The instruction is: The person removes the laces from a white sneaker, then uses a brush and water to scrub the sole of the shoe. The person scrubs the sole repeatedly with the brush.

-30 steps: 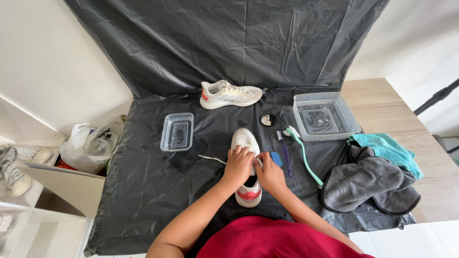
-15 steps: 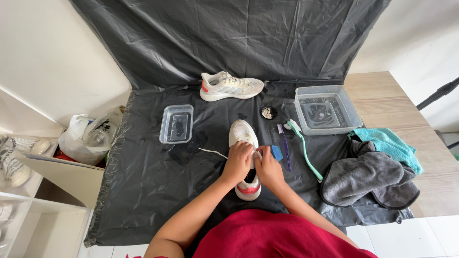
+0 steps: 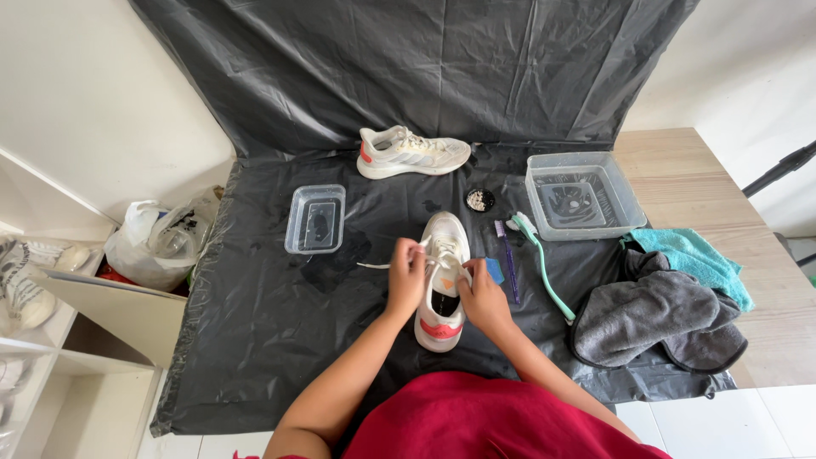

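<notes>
A white sneaker (image 3: pixel 441 234) with a red heel patch stands toe-away on the black plastic sheet (image 3: pixel 255 323) in front of me. My left hand (image 3: pixel 406 276) pinches a white shoelace (image 3: pixel 371 265) at the shoe's left side; the lace's free end trails left across the sheet. My right hand (image 3: pixel 478 293) grips the lace area on the shoe's right side by the tongue. Both hands rest against the shoe's upper.
A second white sneaker (image 3: pixel 412 153) lies on its side at the back. A small clear tub (image 3: pixel 315 219), a larger clear tub (image 3: pixel 581 195) of water, a small dark dish (image 3: pixel 479 200), two brushes (image 3: pixel 537 255), a grey cloth (image 3: pixel 654 319) and a teal towel (image 3: pixel 693 259) surround me. Shelves and a plastic bag (image 3: pixel 157 242) stand at left.
The view has shifted slightly. My hands stay on the shoe's laces, working a little nearer the shoe's tongue; the lace end still trails left.
</notes>
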